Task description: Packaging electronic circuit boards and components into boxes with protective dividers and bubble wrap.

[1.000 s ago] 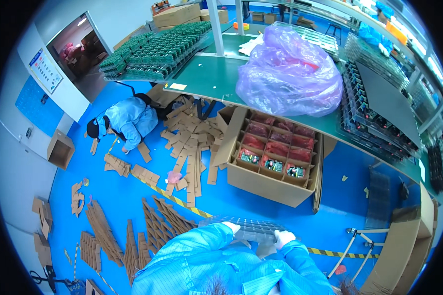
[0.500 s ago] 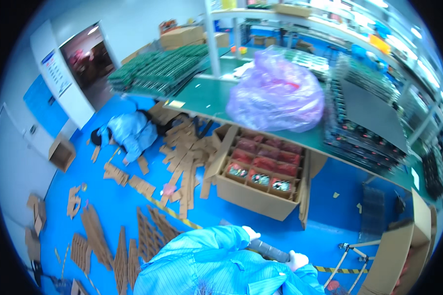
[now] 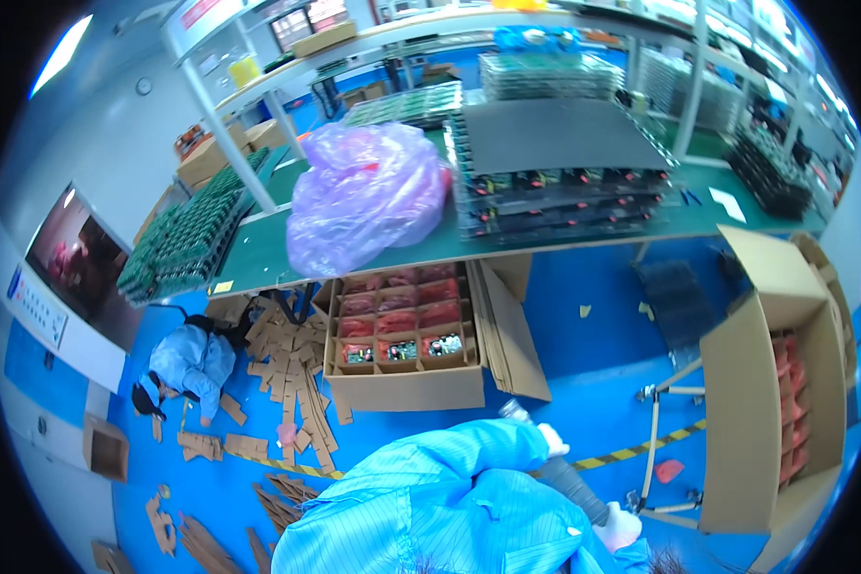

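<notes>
My arms, in blue striped sleeves, reach in from the lower edge. A long grey cylinder point(image 3: 572, 486), like a roll or tube, slants down to the right between my hands; its exact kind does not show. Around its upper part my left hand point(image 3: 552, 441), in a white glove, is closed. Farther down, near its lower right end, my right hand point(image 3: 619, 528), also white-gloved, grips it. Beyond my hands stands an open carton point(image 3: 407, 390), divided into cells holding green circuit boards and red bags.
A green workbench point(image 3: 268, 251) carries a purple plastic bag point(image 3: 364, 191) and stacked trays of boards point(image 3: 564, 158). At right are another open carton point(image 3: 737, 421) and a white tubular frame point(image 3: 652, 450). A co-worker point(image 3: 189, 359) crouches at left near scattered cardboard strips point(image 3: 292, 368).
My view has turned to the right, so bench and carton sit farther left. Both hands still hold the grey cylinder, which now slants more steeply.
</notes>
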The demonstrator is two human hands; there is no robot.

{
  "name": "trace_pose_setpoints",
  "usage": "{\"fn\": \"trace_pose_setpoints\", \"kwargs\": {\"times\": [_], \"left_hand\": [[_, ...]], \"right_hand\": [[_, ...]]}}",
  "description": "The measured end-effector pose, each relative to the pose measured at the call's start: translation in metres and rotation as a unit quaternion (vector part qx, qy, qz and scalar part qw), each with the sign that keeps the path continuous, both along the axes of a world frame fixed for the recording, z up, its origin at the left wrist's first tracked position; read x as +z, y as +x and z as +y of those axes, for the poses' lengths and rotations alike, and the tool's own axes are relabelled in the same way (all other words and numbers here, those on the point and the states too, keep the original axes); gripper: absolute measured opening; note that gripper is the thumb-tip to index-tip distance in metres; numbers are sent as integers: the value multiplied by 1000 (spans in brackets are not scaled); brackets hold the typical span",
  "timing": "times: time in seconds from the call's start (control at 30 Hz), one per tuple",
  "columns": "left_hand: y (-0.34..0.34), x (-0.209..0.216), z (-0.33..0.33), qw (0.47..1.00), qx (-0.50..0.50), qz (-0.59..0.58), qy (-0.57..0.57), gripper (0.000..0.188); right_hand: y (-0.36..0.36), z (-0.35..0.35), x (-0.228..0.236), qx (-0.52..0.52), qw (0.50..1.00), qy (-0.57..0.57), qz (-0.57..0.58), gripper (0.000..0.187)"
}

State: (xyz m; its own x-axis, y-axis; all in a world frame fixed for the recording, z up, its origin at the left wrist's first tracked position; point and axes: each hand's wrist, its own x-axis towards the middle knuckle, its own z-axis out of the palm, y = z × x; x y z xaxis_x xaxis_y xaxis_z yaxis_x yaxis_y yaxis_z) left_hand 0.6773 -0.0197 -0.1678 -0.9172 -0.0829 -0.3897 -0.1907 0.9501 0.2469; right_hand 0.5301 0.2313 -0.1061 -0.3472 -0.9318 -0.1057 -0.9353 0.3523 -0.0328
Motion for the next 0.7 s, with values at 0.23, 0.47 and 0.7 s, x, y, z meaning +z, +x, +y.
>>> {"fn": "trace_pose_setpoints", "kwargs": {"times": [0.23, 0.47, 0.7], "left_hand": [[-97, 75, -24, 992, -68, -95, -35, 32], [-160, 52, -114, 986, -96, -85, -106, 21], [-209, 38, -231, 991, -72, -21, -110, 21]], "right_hand": [[-35, 2, -7, -102, 983, -149, 1, 32], [-70, -89, -9, -170, 975, -124, -65, 20], [-136, -212, 8, -112, 990, -49, -73, 28]]}}
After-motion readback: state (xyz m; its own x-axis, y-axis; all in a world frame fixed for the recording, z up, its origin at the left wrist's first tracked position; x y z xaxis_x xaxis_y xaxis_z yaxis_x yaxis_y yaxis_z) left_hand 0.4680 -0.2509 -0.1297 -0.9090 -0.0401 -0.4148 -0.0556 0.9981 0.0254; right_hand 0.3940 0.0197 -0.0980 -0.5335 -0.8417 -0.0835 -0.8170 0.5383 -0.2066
